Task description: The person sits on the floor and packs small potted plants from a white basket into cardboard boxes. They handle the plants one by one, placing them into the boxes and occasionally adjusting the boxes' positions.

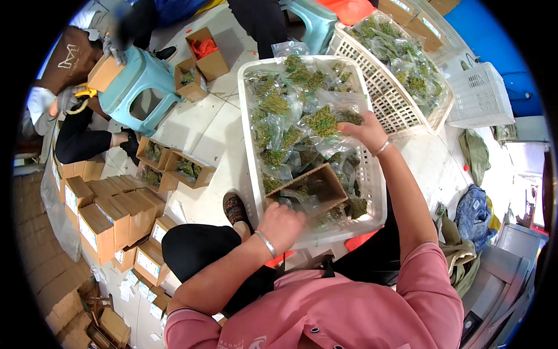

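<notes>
My left hand (281,224) grips the near edge of an open cardboard box (329,185). The box is tilted inside a white plastic basket (246,144), with some clear bag material in it. My right hand (368,131) holds a clear plastic bag with a cluster of green-yellow plant sprigs (323,121), over the basket's right half. Around it, several more bags of sprigs (273,104) fill the basket. A silvery bracelet sits on each wrist. The fingertips of my left hand are partly hidden at the box edge.
A second basket of bagged sprigs (407,72) stands at upper right. Small open boxes (189,170) sit on the floor at left, beside rows of closed cartons (104,218). A gloved co-worker's hand (114,50) touches a box on a light-blue stool (135,87).
</notes>
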A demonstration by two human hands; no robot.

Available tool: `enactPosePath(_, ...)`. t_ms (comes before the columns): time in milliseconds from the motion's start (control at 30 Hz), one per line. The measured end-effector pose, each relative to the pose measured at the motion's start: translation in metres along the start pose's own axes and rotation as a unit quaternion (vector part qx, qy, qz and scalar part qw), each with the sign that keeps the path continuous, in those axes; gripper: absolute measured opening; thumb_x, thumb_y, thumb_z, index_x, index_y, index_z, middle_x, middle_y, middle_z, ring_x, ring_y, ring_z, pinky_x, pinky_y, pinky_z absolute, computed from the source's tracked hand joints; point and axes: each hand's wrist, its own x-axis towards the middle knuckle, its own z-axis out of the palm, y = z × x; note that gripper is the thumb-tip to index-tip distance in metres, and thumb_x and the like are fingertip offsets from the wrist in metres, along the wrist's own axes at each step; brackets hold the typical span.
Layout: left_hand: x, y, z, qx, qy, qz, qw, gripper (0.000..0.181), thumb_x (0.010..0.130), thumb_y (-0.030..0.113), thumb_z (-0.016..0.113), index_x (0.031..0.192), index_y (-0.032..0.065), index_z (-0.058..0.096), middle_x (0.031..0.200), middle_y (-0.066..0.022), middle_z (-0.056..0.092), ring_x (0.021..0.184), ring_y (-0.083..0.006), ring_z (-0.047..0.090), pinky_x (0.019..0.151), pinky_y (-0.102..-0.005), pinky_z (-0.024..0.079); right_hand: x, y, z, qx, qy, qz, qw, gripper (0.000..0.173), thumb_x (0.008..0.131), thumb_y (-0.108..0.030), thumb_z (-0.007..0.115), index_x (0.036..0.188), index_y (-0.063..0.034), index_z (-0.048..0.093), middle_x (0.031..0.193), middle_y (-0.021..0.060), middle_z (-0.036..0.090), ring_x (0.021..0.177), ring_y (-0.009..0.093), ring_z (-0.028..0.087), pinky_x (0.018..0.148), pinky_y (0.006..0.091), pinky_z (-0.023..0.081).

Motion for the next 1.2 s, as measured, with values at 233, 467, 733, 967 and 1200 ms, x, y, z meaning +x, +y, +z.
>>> enactPosePath(233,0.002,0.006,0.001,0.064,0.030,0.001,0.997,0.006,0.071,0.010,0.057,0.076,0.0082,0.059,0.072,-0.0087,0.063,0.076,-0.0248,0.060,0.075,-0.0376,0.040,-0.095,-0.121,0.004,-0.022,-0.076,-0.210,0.974,0.046,0.074,-0.007,0.074,0.119,-0.0046,0.062,0.123,0.0130,0.061,0.116,0.025,0.056,0.102,0.0353,0.041)
enactPosePath(467,-0.003,0.009,0.008,0.091,0.086,0.037,0.991,0.007,0.073,0.011,0.056,0.069,0.0079,0.061,0.067,-0.0097,0.064,0.071,-0.0247,0.061,0.077,-0.0374,0.041,-0.135,-0.081,0.072,-0.380,-0.168,-0.151,0.897,0.034,0.073,-0.008,0.067,0.106,-0.0043,0.062,0.105,0.0145,0.062,0.103,0.034,0.058,0.085,0.0393,0.049)
enactPosePath(733,-0.008,0.010,0.011,0.059,0.057,0.059,0.995,0.002,0.070,0.009,0.060,0.072,0.0094,0.060,0.069,-0.0080,0.063,0.077,-0.0244,0.061,0.077,-0.0364,0.042,-0.089,-0.041,0.140,-0.541,-0.334,-0.106,0.765,0.016,0.074,-0.011,0.061,0.086,-0.0046,0.070,0.091,0.0165,0.068,0.089,0.032,0.066,0.076,0.0406,0.053)
enactPosePath(967,-0.019,0.001,0.015,0.058,0.063,0.036,0.996,0.006,0.067,0.011,0.062,0.073,0.0094,0.062,0.071,-0.0088,0.064,0.077,-0.0245,0.061,0.075,-0.0353,0.041,-0.101,-0.082,0.132,-0.513,-0.271,-0.057,0.812,0.023,0.077,-0.016,0.065,0.097,-0.0055,0.068,0.098,0.0176,0.067,0.096,0.031,0.065,0.080,0.0400,0.052)
enactPosePath(1200,0.001,0.005,0.013,0.057,0.058,0.025,0.996,0.005,0.069,0.010,0.061,0.074,0.0097,0.062,0.070,-0.0082,0.064,0.075,-0.0251,0.061,0.075,-0.0358,0.041,-0.079,-0.036,0.139,-0.587,-0.214,-0.059,0.779,0.014,0.075,-0.011,0.060,0.079,-0.0048,0.072,0.088,0.0170,0.069,0.085,0.031,0.068,0.076,0.0382,0.054)
